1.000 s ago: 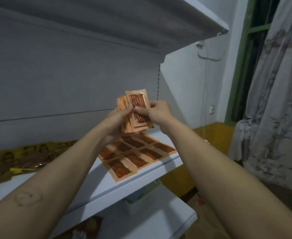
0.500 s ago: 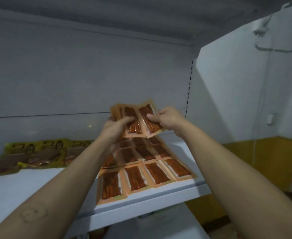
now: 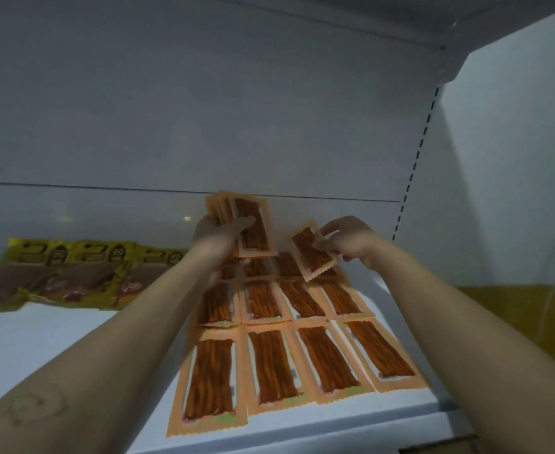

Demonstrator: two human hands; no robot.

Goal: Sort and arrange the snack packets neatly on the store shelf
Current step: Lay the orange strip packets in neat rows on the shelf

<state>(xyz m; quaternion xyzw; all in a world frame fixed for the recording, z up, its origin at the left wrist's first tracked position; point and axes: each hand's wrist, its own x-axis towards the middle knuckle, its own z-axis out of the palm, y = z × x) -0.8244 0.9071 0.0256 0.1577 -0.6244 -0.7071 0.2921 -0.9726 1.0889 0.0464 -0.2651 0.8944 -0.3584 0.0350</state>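
Currently, your right hand [image 3: 348, 244] pinches one flat orange foil snack packet [image 3: 313, 253], tilted just above the back row, while your left hand [image 3: 218, 235] grips a fanned stack of matching orange packets [image 3: 251, 224] upright beside it. Lay the single one flat, stripes up, edges flush with its neighbours. White metal store shelf [image 3: 56, 348], contents: grid of orange packets [image 3: 302, 339] at right, front rows four across; overlapping yellow snack packets [image 3: 72, 273] at back left.

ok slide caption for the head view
Left hand grips a stack of orange snack packets; right hand pinches a single packet above the packet grid on the white shelf.
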